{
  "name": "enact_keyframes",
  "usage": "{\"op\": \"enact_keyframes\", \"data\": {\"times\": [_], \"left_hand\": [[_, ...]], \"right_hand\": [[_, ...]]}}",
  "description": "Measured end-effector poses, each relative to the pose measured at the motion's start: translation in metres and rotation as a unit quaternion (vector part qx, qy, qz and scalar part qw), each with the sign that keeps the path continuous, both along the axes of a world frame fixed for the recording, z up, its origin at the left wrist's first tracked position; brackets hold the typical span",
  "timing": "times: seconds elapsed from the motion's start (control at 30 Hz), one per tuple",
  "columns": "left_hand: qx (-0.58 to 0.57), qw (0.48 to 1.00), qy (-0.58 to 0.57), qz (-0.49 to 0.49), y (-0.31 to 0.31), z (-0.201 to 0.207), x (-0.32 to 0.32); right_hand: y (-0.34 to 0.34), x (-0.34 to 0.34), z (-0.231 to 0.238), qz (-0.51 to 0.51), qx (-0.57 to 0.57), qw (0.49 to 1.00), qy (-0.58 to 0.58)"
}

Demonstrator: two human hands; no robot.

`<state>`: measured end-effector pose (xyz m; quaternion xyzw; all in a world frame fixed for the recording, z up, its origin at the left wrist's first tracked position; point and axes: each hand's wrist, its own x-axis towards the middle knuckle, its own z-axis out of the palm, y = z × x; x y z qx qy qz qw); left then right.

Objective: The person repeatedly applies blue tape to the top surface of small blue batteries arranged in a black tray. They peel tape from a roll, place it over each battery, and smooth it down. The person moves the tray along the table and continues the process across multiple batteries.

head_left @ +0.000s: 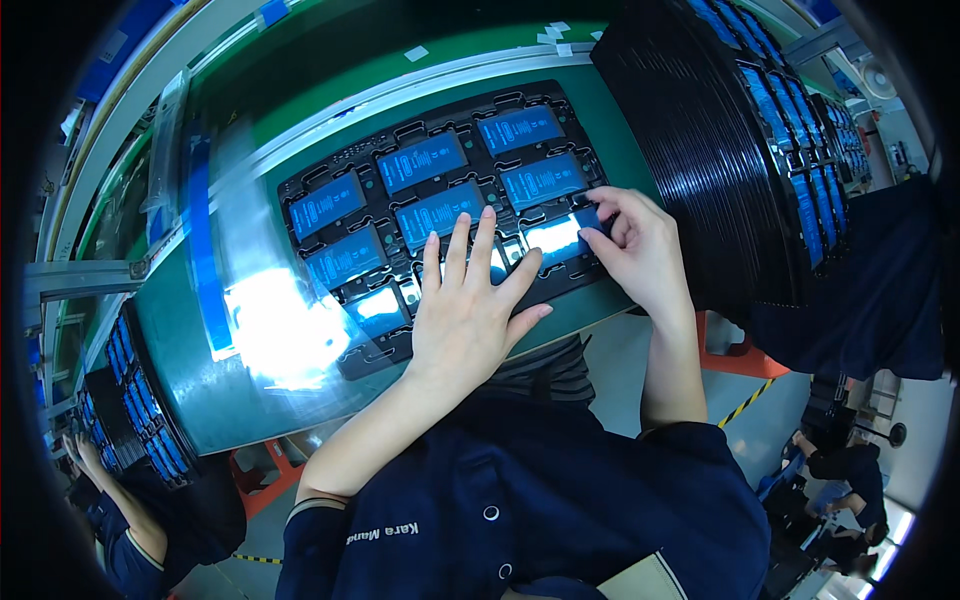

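A black moulded tray (pixel 345 150) lies on the green table in front of me, with several flat blue rectangular battery packs (pixel 424 163) seated in its pockets. My left hand (pixel 462 310) rests over the near middle of the tray, fingers spread, partly covering the pack beneath. At the tray's near right corner, my right hand (pixel 640 245) pinches the right end of a battery pack (pixel 550 240) between thumb and fingers. That pack sits in or just at its pocket; glare whitens its top, and I cannot tell whether it is lifted.
A tall stack of black trays (pixel 690 150) stands close at the right, more battery packs on top. Clear plastic film with strong glare (pixel 285 320) covers the green tabletop (pixel 200 410) at left. Beyond the tray runs a metal rail (pixel 400 97). A co-worker's arm (pixel 130 500) shows far left.
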<state>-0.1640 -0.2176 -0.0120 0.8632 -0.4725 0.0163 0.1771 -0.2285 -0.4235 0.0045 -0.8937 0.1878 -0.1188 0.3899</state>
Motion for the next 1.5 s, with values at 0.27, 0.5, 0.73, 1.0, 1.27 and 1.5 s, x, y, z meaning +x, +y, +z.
{"op": "enact_keyframes", "data": {"times": [0.27,0.5,0.73,1.0,1.27,1.5], "left_hand": [[-0.025,0.999,0.02,-0.029,0.006,0.003,0.01],[-0.162,0.981,0.05,-0.094,0.025,-0.021,-0.012],[-0.132,0.99,0.031,0.035,0.088,0.003,-0.009],[-0.048,0.993,-0.021,0.103,0.147,-0.015,-0.012],[-0.081,0.988,0.009,0.129,0.138,-0.015,-0.004],[-0.137,0.977,0.055,0.152,0.148,-0.018,-0.013]], "right_hand": [[0.002,0.011,-0.018,0.093,-0.294,0.951,-0.023],[0.002,-0.043,-0.049,0.1,-0.263,0.959,-0.028],[0.048,-0.088,-0.018,-0.018,-0.306,0.942,-0.134],[-0.011,-0.153,-0.084,0.008,0.297,0.954,-0.039],[-0.033,-0.166,-0.111,-0.002,0.243,0.936,-0.255],[-0.043,-0.168,-0.087,0.176,-0.006,0.917,-0.356]]}}
